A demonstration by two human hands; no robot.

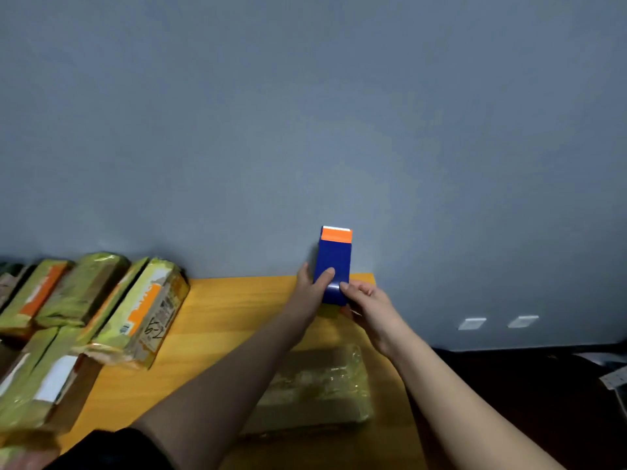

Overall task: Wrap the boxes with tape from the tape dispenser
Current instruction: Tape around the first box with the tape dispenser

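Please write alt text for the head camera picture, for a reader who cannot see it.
Both hands, left hand and right hand, hold a blue box with an orange top upright above a yellow table. Tape-wrapped boxes lie at the left, and another wrapped box lies under the arms.

Two bare forearms in view, no gloves, no watch, no rings visible. Left hand (310, 286) and right hand (368, 305) both uncovered. Dark, near-black short sleeve (112, 449) at left upper arm, bottom edge. Right arm's sleeve out of frame.
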